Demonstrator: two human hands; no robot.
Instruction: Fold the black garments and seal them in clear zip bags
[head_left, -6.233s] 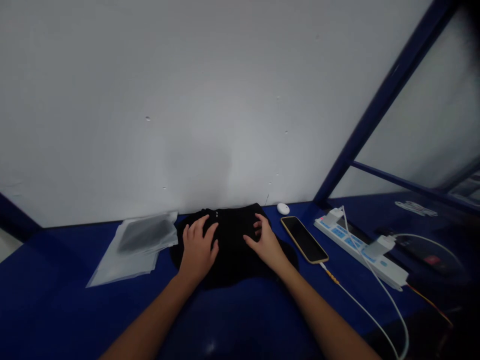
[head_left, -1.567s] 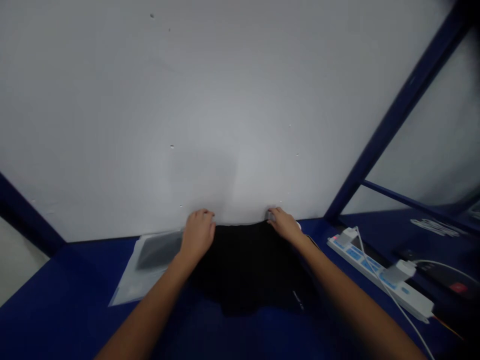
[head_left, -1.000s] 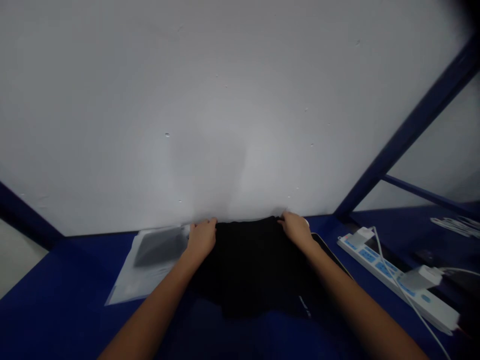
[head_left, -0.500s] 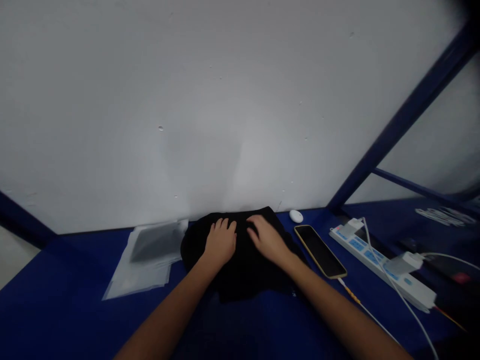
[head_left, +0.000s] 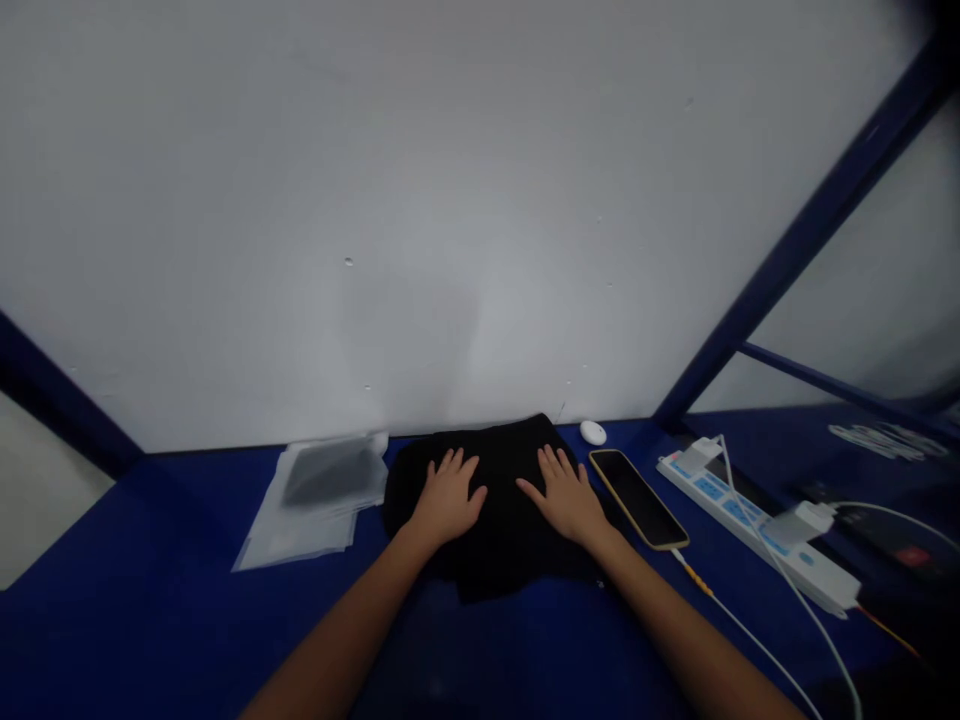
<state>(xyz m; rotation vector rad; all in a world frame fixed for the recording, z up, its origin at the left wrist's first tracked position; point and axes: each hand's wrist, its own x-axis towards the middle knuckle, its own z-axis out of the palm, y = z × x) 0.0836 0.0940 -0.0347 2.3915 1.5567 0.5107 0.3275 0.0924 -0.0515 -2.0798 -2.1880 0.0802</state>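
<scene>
Black cloth (head_left: 499, 520), perhaps a folded garment, lies on the blue surface against the wall. My left hand (head_left: 450, 502) rests flat on its left part, fingers spread. On the right part my right hand (head_left: 568, 497) lies palm down, its fingers also apart. Neither hand grips anything. Clear plastic bags (head_left: 300, 530), with something dark in or under the top one, lie just left of the cloth. How the cloth is folded is hard to make out in the dim light.
A phone (head_left: 639, 500) with a charging cable lies right of the cloth, near a round white case (head_left: 593, 433). Farther right is a white power strip (head_left: 757, 530) with plugged-in chargers and loose cables. A blue metal bar (head_left: 795, 240) slants up at the right.
My right hand has moved right and flattened, its fingers now spread on the cloth. My left hand has opened out, thumb apart. The view has shifted slightly.
</scene>
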